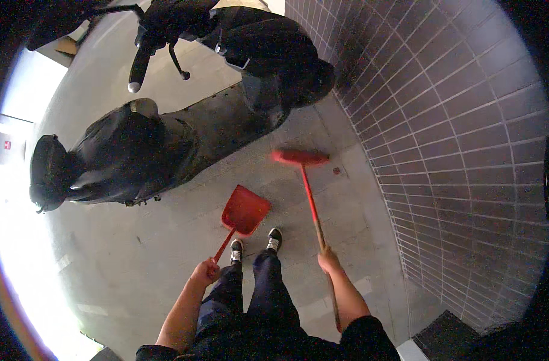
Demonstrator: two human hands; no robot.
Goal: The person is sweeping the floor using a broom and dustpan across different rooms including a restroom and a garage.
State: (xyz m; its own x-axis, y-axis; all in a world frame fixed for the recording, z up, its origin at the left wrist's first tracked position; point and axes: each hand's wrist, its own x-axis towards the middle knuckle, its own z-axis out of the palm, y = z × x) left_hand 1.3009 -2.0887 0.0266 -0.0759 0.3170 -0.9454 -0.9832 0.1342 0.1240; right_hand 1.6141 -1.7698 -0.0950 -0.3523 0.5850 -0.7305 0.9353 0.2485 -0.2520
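My left hand [206,272] is closed around the handle of a red dustpan [245,209], whose pan is in front of my feet, a little to the left. In my right hand [328,260] is the wooden stick of a broom [311,201]. The lower part of that stick is red, and it ends in a wide red broom head [300,157] near the floor, ahead and to the right of the dustpan. Whether the pan touches the floor I cannot tell.
A black motor scooter [166,138] stands across the space ahead and to the left. Along the right runs a dark tiled wall [443,144]. Bright light comes in at the far left. A small round reddish spot [337,171] marks the grey floor [166,253] by the broom head.
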